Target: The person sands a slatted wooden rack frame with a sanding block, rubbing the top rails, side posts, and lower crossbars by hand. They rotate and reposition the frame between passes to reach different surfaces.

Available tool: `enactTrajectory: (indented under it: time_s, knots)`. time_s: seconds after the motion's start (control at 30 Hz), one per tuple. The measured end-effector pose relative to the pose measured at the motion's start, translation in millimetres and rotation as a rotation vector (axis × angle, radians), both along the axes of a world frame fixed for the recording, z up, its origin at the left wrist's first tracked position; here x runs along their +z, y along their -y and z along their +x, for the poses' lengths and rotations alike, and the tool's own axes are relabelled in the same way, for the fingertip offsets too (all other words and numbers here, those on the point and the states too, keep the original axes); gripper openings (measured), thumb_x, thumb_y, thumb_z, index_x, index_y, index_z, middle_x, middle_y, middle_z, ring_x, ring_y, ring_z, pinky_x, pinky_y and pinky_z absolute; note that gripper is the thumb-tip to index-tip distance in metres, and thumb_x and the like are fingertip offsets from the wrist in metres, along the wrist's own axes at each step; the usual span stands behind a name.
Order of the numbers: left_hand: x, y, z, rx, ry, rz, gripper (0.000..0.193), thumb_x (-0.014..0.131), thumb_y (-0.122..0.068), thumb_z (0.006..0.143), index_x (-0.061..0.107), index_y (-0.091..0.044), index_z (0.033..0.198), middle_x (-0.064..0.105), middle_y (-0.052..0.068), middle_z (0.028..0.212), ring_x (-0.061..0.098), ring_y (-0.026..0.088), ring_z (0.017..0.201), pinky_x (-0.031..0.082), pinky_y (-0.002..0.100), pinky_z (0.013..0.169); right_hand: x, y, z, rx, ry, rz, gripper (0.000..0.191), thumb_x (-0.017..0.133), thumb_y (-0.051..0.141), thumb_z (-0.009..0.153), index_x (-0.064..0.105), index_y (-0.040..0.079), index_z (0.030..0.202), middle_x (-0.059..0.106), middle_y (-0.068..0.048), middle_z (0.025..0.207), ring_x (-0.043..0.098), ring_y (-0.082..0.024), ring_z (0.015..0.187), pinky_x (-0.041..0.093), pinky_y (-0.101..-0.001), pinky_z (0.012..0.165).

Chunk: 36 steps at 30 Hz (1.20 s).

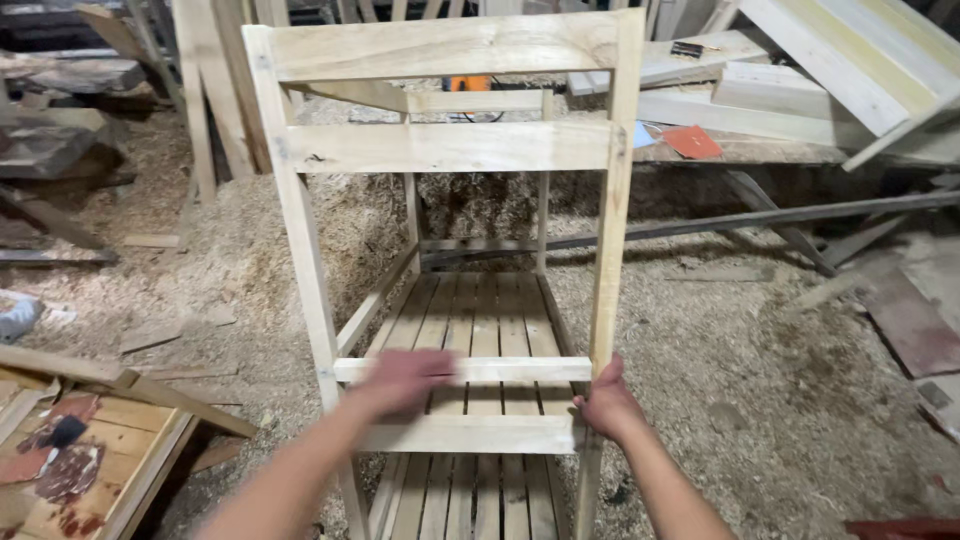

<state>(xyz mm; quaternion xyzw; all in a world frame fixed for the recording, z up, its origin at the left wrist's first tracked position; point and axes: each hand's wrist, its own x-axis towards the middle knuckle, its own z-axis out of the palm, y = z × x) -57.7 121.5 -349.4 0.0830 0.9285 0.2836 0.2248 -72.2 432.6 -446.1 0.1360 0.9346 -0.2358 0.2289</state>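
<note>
Wooden rack (450, 150) stands upright on the sawdust floor (760, 380) | left hand (400, 382) blurred over the lower crosspiece (500, 369), grip unclear | right hand (606, 400) wrapped around right post (612, 250) | best to steady the post firmly.

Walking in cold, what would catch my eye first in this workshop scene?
First, the pale wooden chair frame standing in the middle, its slatted seat facing the camera. The left hand, blurred, lies on a lower crossbar, while the right hand grips the right upright. All around, sawdust covers the floor, and planks are stacked at the upper right.
</note>
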Motion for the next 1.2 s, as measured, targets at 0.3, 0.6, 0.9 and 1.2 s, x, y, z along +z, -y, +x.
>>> enactTrajectory:
  time_s: [0.3,0.6,0.9,1.2]
  knots:
    - [-6.9,-97.9,-24.9,-0.214,-0.021,-0.009,0.039,0.052,-0.046,0.101,0.066,-0.027,0.132,0.07,0.001,0.131,0.065,0.026,0.119,0.051,0.04,0.104,7.7,4.6,-1.7,-0.135,0.078,-0.067,0.119,0.076,0.022,0.083,-0.015,0.002,0.158,0.051,-0.027,0.148,0.058,-0.039,0.133,0.05,-0.0426,0.112]
    - [2.5,33.6,-31.9,-0.146,0.165,-0.36,0.046,0.043,-0.058,0.104,0.066,-0.031,0.133,0.072,0.003,0.127,0.065,0.022,0.119,0.049,0.042,0.107,-5.3,2.1,-0.9,-0.139,0.043,-0.017,0.097,0.063,0.019,0.092,-0.007,0.013,0.159,0.045,-0.027,0.152,0.054,-0.044,0.135,0.044,-0.0475,0.115]
    - [-16.3,-115.6,-13.3,-0.038,-0.021,0.191,0.03,0.051,-0.041,0.103,0.07,-0.019,0.11,0.074,0.01,0.113,0.067,0.034,0.101,0.053,0.051,0.09,-6.8,-2.0,3.3,-0.14,0.044,-0.095,0.09,0.062,0.022,0.092,0.0,0.012,0.157,0.055,-0.026,0.144,0.06,-0.038,0.132,0.046,-0.0451,0.114]
    - [-31.8,19.8,21.6,0.142,-0.881,-0.089,0.021,0.065,-0.025,0.083,0.075,-0.017,0.1,0.075,0.005,0.108,0.067,0.029,0.098,0.05,0.05,0.091,-17.0,-2.6,-2.8,-0.12,-0.019,0.055,0.107,0.072,0.015,0.083,-0.004,0.002,0.157,0.048,-0.028,0.147,0.055,-0.043,0.132,0.047,-0.0455,0.111]
